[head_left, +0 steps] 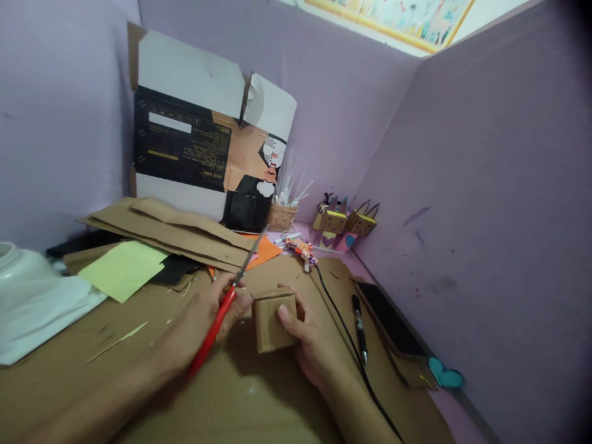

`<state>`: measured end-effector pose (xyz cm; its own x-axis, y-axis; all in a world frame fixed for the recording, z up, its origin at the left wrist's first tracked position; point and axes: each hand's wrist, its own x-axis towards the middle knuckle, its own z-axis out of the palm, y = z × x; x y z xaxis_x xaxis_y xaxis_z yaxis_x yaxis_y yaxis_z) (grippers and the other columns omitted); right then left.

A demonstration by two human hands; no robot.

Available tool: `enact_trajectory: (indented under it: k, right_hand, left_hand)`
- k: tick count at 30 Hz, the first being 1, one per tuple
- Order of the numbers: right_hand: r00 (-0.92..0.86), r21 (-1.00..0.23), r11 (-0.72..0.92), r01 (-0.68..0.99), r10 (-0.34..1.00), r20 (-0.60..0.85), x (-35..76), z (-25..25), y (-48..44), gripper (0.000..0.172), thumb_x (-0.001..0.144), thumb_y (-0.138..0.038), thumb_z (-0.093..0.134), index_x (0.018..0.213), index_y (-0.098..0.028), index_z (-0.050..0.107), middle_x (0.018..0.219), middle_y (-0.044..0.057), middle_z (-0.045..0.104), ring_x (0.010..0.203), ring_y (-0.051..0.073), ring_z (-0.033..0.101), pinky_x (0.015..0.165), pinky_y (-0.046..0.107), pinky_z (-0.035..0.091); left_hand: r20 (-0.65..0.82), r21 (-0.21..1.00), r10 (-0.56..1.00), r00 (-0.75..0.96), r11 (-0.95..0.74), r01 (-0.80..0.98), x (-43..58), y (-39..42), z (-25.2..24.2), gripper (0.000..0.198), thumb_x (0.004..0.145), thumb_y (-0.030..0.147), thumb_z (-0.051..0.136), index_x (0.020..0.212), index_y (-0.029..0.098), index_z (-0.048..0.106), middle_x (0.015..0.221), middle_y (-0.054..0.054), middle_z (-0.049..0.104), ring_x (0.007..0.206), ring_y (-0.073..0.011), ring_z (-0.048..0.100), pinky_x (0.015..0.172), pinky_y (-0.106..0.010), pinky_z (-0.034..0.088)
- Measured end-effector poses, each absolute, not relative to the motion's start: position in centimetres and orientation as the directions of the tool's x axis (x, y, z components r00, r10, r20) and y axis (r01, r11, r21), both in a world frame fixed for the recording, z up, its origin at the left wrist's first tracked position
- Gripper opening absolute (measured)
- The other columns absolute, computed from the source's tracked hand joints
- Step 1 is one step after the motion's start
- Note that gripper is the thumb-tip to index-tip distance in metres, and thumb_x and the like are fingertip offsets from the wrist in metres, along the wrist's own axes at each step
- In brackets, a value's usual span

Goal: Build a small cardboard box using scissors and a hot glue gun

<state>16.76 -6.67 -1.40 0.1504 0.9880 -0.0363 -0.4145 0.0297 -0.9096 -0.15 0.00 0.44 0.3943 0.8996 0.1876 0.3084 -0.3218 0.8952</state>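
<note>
My left hand (pixel 226 308) is closed around a pair of scissors with red handles (pixel 213 333), the blades slanting up and away from me. In my right hand (pixel 303 333) is a small brown cardboard box (pixel 272 324), with the thumb pressed on its near face and the other fingers behind it. The fingers of my left hand come close to the box's left edge; whether they touch it I cannot tell. Some of the left hand is blurred and hidden behind the scissors.
A cardboard sheet (pixel 222 401) covers the table. Stacked cardboard pieces (pixel 171 231) and yellow-green paper (pixel 123 268) lie left. A patterned glue gun (pixel 303 250) trails a black cord (pixel 340 320). Right are a pen (pixel 359 330) and a phone (pixel 391 320). Behind stands an opened carton (pixel 185 142).
</note>
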Motion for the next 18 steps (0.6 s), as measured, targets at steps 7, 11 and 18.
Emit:
enact_trajectory:
  k: [7,11,18]
  right_hand:
    - [0.069,-0.94,0.036,-0.34,0.998,0.014,16.8,-1.3,-7.0,0.06,0.065,-0.042,0.076,0.118,-0.023,0.054,0.113,0.007,0.066,0.107,0.027,0.06,0.09,0.038,0.048]
    - [0.124,-0.927,0.017,-0.374,0.992,-0.032,16.4,-1.4,-6.8,0.054,0.066,-0.043,0.074,0.113,-0.021,0.059,0.116,0.009,0.065,0.109,0.029,0.059,0.088,0.039,0.049]
    - [0.234,-0.925,-0.024,-0.379,0.965,-0.121,16.3,-1.9,-6.5,0.036,0.062,-0.036,0.074,0.093,-0.019,0.062,0.085,0.003,0.069,0.077,0.022,0.064,0.065,0.029,0.05]
  left_hand:
    - [0.023,0.949,0.879,0.476,-0.168,0.265,0.5,-1.8,2.2,0.037,0.067,0.036,0.069,0.093,0.021,0.049,0.079,0.0,0.065,0.072,-0.0195,0.062,0.065,-0.03,0.049]
    - [-0.069,0.976,0.905,0.421,-0.026,0.216,0.5,-1.3,1.5,0.036,0.068,0.042,0.067,0.088,0.021,0.046,0.069,0.003,0.061,0.064,-0.0193,0.062,0.057,-0.029,0.049]
    - [-0.068,0.987,0.914,0.399,0.004,0.159,1.5,-1.8,0.1,0.044,0.064,0.051,0.068,0.088,0.021,0.046,0.062,0.004,0.054,0.056,-0.0171,0.058,0.051,-0.027,0.046]
